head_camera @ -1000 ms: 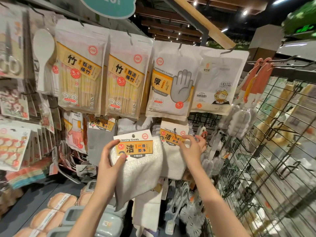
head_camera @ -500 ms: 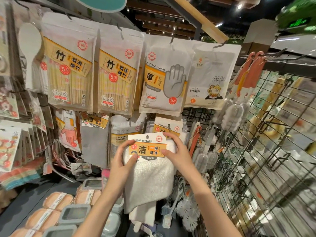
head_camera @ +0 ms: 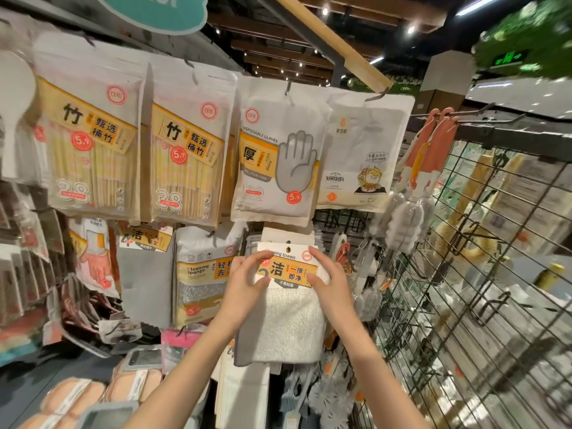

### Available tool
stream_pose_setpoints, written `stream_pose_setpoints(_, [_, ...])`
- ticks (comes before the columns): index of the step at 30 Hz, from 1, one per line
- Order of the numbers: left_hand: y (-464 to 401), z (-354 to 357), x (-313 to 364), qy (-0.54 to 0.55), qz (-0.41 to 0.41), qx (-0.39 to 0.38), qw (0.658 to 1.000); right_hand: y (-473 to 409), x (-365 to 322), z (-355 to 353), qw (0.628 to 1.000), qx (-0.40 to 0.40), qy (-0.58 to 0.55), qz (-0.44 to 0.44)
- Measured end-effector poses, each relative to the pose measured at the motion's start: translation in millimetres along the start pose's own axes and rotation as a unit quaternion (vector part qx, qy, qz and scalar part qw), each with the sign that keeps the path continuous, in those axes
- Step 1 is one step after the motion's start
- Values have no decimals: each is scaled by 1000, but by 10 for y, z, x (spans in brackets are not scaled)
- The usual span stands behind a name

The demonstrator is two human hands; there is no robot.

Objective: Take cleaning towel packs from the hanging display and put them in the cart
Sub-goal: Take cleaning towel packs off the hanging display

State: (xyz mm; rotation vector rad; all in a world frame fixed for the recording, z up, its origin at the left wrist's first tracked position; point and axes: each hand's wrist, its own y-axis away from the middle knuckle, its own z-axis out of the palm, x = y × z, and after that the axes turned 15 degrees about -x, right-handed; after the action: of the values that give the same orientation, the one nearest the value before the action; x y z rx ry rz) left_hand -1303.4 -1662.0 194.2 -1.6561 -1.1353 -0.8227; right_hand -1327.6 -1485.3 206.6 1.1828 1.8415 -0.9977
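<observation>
Here the left hand [head_camera: 244, 281] and right hand [head_camera: 329, 281] pinch the card header of a cleaning towel pack [head_camera: 286, 305] from both sides, holding it up against the hanging display, just below the disposable gloves bag [head_camera: 275, 159] and beside a cleaning sponge pack [head_camera: 202, 274].

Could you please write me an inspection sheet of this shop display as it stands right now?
Surface: wire grid panel at right, hung with hooks.
Job's things: cleaning towel pack hanging by its card in the lower row; cart not in view.
Clutter: cleaning sponge pack to its left; disposable gloves pack above; two chopstick packs.
Grippers: left hand and right hand pinch the pack's card at either side.
Cables: nothing seen.
Surroundings: bottle brushes to the right; dark ceiling with spotlights.
</observation>
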Motion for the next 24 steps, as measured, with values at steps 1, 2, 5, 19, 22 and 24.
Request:
stream_pose_setpoints(1, [-36,-1,-21,-2,0,-1,1000,-38,21,3,1000,3,1,4])
stream_pose_setpoints(2, [-70,-3,-40,-3,-2,-2,1000,-73,37,9,1000,6,3,8])
stream_pose_setpoints(5, [-169,12,-95,-5,-14,-17,1000,-163,101,37,1000,18,11,17])
stream_pose_setpoints(19, [-620,141,-390,-62,-34,-5,997,-550,373,175,976,39,203,71])
stream_pose_setpoints(22, [-714,120,-421,-39,-41,-16,998,-612,340,129,969,32,226,92])
stream_pose_setpoints(24, [-762,114,-442,-24,-51,-26,998,-639,327,118,967,31,234,99])
